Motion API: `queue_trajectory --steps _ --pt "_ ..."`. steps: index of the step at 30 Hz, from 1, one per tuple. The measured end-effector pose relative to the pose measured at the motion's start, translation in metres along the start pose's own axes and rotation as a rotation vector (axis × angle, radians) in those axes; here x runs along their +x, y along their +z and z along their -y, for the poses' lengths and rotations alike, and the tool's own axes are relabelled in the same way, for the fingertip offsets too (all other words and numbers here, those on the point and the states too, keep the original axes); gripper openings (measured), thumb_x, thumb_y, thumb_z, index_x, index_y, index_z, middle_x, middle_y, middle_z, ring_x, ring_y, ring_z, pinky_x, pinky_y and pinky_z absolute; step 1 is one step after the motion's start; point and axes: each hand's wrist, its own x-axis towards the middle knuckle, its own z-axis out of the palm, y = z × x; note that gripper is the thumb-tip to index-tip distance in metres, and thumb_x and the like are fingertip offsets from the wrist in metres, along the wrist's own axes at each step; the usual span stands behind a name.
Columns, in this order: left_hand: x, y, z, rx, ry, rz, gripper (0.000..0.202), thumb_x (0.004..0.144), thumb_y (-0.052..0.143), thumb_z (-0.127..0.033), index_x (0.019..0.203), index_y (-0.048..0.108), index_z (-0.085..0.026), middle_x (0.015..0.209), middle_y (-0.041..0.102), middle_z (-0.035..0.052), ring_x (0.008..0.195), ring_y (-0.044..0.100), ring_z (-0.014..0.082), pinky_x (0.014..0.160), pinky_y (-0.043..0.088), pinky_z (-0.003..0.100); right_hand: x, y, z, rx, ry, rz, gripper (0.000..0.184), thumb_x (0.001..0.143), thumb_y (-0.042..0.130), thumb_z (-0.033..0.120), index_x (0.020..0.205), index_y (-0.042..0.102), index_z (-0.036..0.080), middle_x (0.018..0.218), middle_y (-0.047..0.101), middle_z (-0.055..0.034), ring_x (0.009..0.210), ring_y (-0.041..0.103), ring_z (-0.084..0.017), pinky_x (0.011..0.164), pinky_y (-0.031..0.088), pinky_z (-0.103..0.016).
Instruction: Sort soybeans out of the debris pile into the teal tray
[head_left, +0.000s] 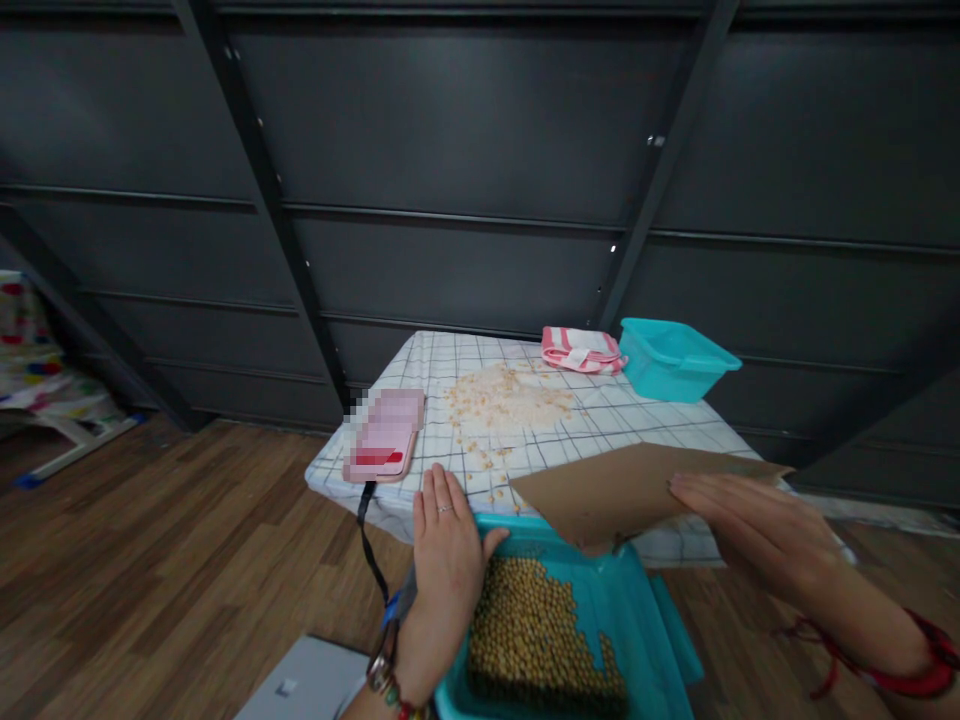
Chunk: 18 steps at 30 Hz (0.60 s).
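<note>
My left hand (448,550) lies flat, fingers stretched, at the table's front edge, its thumb by the rim of a teal plastic bin (637,610). Round yellowish-brown beans (529,630), like soybeans, fill much of that bin, which sits just below the table edge. My right hand (757,515) grips a bent piece of brown cardboard (615,490) tilted over the bin's far right corner. White powder mixed with pale beans (510,400) is spread on the checked tablecloth (450,350), with a few loose beans trailing toward the front edge. My right fingers are partly hidden by the cardboard.
A pink phone (386,440) lies on the table's left side, a dark strap (365,530) hanging nearby. At the back are a folded pink-and-white striped cloth (581,350) and a second teal bin (664,375). A grey flat object (307,680) lies low left. Dark panels stand behind.
</note>
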Motion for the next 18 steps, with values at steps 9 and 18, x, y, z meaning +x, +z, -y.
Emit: queue_trajectory --steps 9,18 --pt "0.0 -0.004 -0.001 0.061 0.01 0.029 0.083 0.068 0.047 -0.057 0.119 0.039 0.008 0.126 0.04 0.0294 0.118 0.038 0.0354 0.096 0.036 0.046 0.01 0.008 -0.002 -0.15 -0.11 -0.066 0.036 0.074 0.034 0.0 0.101 0.051 0.016 0.086 0.067 -0.0056 0.081 0.062 -0.014 0.071 0.051 -0.026" --pt "-0.001 -0.002 0.0 0.069 0.024 -0.044 0.077 0.07 0.045 -0.055 0.118 0.041 0.006 0.125 0.043 0.0278 0.118 0.039 0.0337 0.094 0.037 0.046 0.014 0.001 0.007 0.025 -0.113 -0.01 0.03 0.082 0.032 0.005 0.101 0.053 0.016 0.091 0.066 -0.0061 0.086 0.061 -0.014 0.076 0.05 -0.026"
